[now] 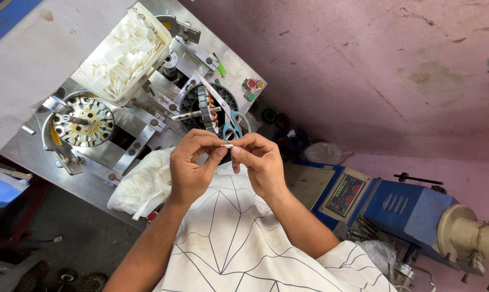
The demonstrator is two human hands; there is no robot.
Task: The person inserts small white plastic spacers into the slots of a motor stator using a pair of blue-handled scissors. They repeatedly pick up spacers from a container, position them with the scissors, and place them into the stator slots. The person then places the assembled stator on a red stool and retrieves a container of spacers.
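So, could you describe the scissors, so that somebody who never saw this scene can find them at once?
Start at the grey metal machine with the clear tub of white pieces on top. To the tub's right a round stator sits on a shaft, and the scissors lie across it, just above the two hands. Their blue-green handle loops are the only ones here.

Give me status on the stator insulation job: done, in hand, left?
Done: one stator sits seated in the left fixture. In hand: left hand and right hand pinch a small white strip. Left: stator on the shaft looks unfinished; the bin of white strips is full.
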